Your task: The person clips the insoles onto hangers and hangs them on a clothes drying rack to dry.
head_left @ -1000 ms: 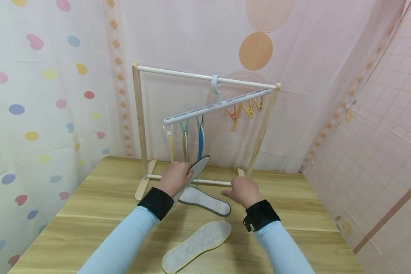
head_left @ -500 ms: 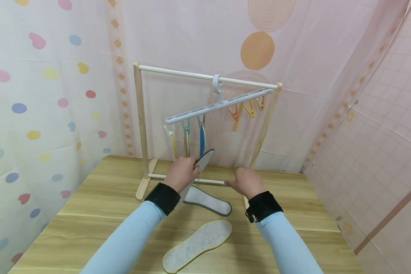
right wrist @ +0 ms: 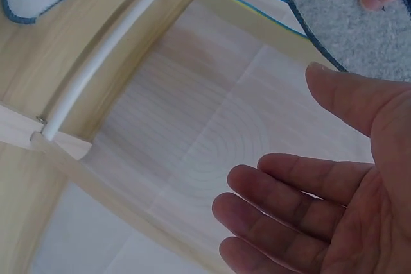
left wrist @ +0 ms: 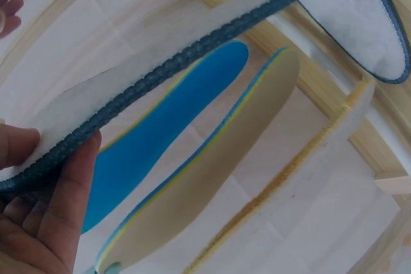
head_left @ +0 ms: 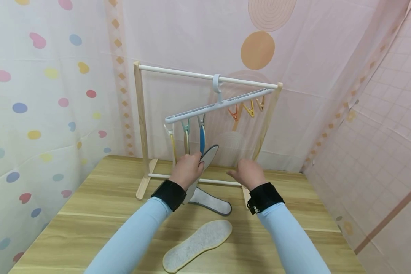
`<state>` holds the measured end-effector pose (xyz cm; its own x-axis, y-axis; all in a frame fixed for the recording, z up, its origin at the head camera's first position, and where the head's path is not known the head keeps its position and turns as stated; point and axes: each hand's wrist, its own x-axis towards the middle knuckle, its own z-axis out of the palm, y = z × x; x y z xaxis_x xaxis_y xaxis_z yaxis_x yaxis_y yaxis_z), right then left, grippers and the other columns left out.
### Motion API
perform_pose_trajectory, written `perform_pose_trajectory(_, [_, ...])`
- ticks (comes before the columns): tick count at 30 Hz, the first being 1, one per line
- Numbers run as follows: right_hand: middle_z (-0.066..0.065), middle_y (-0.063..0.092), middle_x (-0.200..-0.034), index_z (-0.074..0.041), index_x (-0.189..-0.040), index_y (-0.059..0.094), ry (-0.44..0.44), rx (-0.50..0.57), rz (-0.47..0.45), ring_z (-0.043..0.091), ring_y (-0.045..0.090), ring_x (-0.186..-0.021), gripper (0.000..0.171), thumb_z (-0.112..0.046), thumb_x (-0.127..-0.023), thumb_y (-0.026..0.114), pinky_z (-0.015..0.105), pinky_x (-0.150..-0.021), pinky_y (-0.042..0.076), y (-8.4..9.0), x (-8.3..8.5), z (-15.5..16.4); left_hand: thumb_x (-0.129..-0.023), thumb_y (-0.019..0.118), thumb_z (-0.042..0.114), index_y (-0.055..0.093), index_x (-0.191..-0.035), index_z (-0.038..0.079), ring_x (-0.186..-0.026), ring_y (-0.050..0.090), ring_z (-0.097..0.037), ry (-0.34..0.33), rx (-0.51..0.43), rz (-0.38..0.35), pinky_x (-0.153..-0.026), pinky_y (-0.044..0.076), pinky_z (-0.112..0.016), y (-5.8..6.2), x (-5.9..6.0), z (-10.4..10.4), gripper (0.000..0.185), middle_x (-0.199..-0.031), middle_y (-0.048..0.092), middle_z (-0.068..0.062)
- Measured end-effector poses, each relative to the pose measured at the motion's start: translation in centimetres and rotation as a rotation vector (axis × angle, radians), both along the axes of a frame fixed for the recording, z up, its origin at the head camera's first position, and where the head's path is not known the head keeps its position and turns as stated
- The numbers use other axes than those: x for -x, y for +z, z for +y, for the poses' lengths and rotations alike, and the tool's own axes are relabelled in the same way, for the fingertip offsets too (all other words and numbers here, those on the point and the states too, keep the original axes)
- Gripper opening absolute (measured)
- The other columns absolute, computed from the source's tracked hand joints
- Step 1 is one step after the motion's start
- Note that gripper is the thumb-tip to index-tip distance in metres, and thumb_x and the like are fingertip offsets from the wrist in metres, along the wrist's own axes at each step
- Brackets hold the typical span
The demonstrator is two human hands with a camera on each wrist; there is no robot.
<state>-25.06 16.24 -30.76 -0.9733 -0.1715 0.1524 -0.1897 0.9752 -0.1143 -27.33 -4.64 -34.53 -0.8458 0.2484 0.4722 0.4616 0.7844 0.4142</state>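
Observation:
A grey felt insole [head_left: 210,156] with a dark stitched edge is pinched between the thumb and fingers of my left hand [head_left: 187,170]; it stands on edge, tilted. My right hand [head_left: 249,173] hovers to its right, holding nothing, fingers loosely spread in the right wrist view. From a pale blue clip hanger [head_left: 191,113] hang a blue insole [left wrist: 167,120], a beige insole [left wrist: 225,152] and a yellow-edged insole [left wrist: 276,184], each on its own clip. Orange-red [head_left: 233,113] and yellow clips [head_left: 249,109] at the hanger's right hold nothing.
The hanger hooks over the white top rod [head_left: 178,72] of a wooden stand [head_left: 141,118]. A dark-edged insole [head_left: 214,202] and a yellow-edged insole [head_left: 198,243] lie on the wooden table [head_left: 99,213]. Patterned curtains [head_left: 72,125] surround the table.
My left hand has carried the dark-edged insole up and to the right, closer to the hanging blue one. My right hand has risen slightly, a little to the right.

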Motion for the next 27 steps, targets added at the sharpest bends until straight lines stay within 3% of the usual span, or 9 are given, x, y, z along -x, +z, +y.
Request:
perform_pose_trajectory(4, [-0.005,0.03,-0.053,-0.014,-0.052,0.036,0.013,-0.014,0.027,0.012,0.034,-0.049,0.058,-0.039,-0.091,0.071,0.028,-0.043,0.034,0.5,0.5,0.0,-0.096,0.062,0.008,0.06,-0.09,0.002,-0.06,0.06,-0.017,-0.001,-0.005,-0.013,-0.055,0.051,-0.034,0.2,0.0,0.3,0.008,-0.074,0.064,-0.009])
perform_pose_trajectory(18, [-0.002,0.037,-0.053,-0.012,-0.052,0.042,-0.007,-0.057,0.133,0.017,0.044,-0.049,0.055,-0.038,-0.092,0.07,0.035,-0.044,0.042,2.3,2.3,-0.3,-0.095,0.064,0.008,0.06,-0.095,0.002,-0.06,0.06,-0.016,0.012,-0.066,-0.017,-0.055,0.051,-0.031,0.9,0.6,1.3,0.007,-0.079,0.066,-0.01])
perform_pose_trajectory(27, [-0.001,0.037,-0.053,-0.012,-0.052,0.044,-0.015,-0.07,0.181,0.016,0.045,-0.049,0.055,-0.039,-0.095,0.065,0.032,-0.042,0.038,3.5,3.2,-0.5,-0.094,0.064,0.006,0.06,-0.096,0.001,-0.063,0.062,-0.017,0.007,-0.075,0.0,-0.058,0.052,-0.032,1.0,1.1,1.6,0.006,-0.08,0.067,-0.01])
